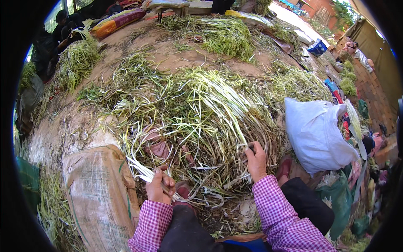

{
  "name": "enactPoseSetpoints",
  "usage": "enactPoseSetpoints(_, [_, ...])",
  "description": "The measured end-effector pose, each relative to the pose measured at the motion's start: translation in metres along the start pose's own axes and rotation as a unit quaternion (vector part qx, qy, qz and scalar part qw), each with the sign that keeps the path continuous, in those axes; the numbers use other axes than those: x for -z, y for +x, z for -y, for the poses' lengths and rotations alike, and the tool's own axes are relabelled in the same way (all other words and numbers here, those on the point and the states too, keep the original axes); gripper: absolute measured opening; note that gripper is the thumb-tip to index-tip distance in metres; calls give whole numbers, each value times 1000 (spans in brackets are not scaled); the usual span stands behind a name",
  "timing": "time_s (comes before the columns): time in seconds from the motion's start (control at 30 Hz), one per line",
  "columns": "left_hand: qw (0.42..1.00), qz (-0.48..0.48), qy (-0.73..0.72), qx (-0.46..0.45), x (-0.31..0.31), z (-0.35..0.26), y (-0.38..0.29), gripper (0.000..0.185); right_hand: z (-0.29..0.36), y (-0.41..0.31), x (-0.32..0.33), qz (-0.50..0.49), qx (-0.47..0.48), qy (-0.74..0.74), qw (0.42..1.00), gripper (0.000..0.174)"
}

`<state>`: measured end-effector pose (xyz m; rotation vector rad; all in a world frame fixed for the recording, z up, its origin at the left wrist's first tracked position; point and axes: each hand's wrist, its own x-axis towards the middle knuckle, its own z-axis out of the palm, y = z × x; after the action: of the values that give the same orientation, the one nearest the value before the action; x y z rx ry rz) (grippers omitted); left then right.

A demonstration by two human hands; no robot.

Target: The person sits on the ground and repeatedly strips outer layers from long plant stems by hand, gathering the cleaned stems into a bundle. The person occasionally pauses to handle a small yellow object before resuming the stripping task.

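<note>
My left hand [160,186] is closed around a small bunch of pale-stemmed green stalks [138,167], whose leaves spread up and to the left. At the right, my right hand [255,159] pinches the lower end of a long pale stalk [234,124] between thumb and fingers. That stalk lies along a bundle of white and green stalks [217,91] on the heap. Brownish, dry-looking stalks [264,129] curve down just beyond my right hand. Between both hands lies a tangle of loose leaves and stems [195,135], with a reddish-brown plastic scrap [157,146] in it.
A woven sack [99,195] lies at the left, and a full white sack [316,135] stands at the right. Beyond are more green heaps [228,36]. A person [63,28] sits far left; another [352,50] is far right. My shoes [284,167] flank the heap.
</note>
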<state>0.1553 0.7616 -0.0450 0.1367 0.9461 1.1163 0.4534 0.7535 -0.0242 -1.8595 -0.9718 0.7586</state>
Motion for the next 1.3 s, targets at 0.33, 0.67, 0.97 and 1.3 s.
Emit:
enactPoseSetpoints(0.33, [993,48,98,54,-19,9,-8,25,9,-79,-41,284,-149,236,917,20])
enactPoseSetpoints(0.67, [962,70,241,105,2,18,-16,32,11,-113,-63,483,47,8,874,23])
enactPoseSetpoints(0.97, [986,5,168,22,8,10,-49,30,20,-131,-72,521,-17,107,847,28])
enactPoseSetpoints(1.3, [984,0,162,-78,6,13,-50,28,34,-148,-107,264,-221,389,854,11])
